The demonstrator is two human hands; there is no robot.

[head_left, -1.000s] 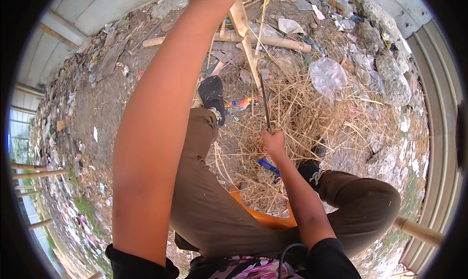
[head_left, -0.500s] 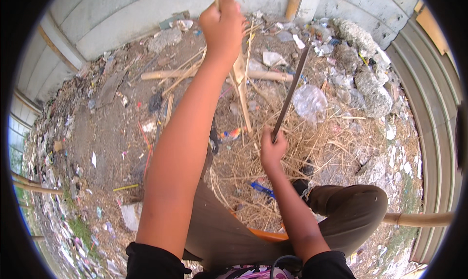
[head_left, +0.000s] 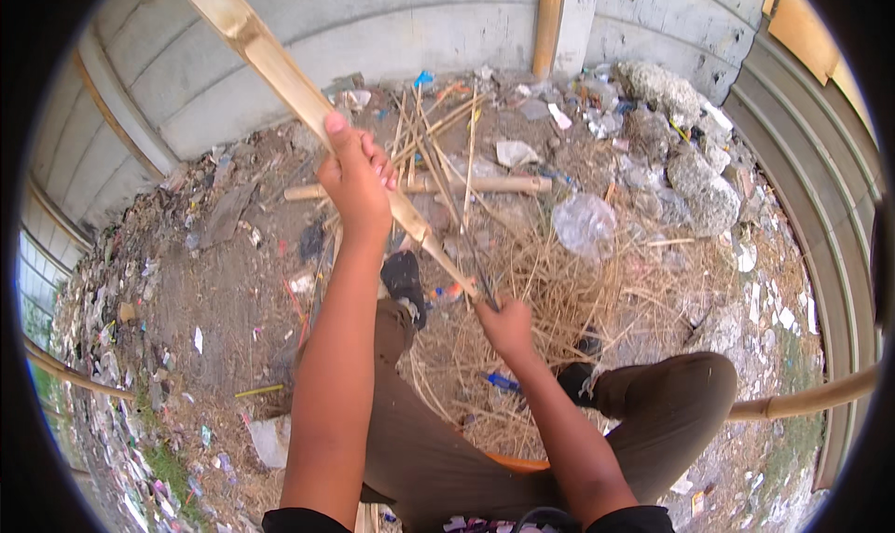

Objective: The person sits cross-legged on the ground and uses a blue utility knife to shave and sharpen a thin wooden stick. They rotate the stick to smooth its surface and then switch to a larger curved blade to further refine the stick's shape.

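Observation:
My left hand (head_left: 356, 184) is closed around the middle of a split bamboo slat (head_left: 270, 58), pale on its inner face. The slat slants from the upper left down toward my right hand (head_left: 508, 330), and its lower part is narrower. My right hand grips a long, dark machete (head_left: 469, 239); the fingers hide its handle. The blade points away and slightly left, passing close to the slat's lower end. Whether the two touch there, I cannot tell. Thin bamboo strips and shavings (head_left: 569, 295) lie below and around my right hand.
Across the ground beyond my hands lies a bamboo pole (head_left: 513, 185), with thin sticks over it. A crumpled clear plastic bag (head_left: 585, 224) and concrete lumps (head_left: 704, 198) are to the right. A concrete wall (head_left: 419, 34) stands behind; corrugated sheeting (head_left: 792, 160) borders the right.
My left hand has come down and left, bringing the bamboo slat into a slant. The machete has swung from pointing up-right to pointing up-left, and my right hand has shifted slightly left and nearer.

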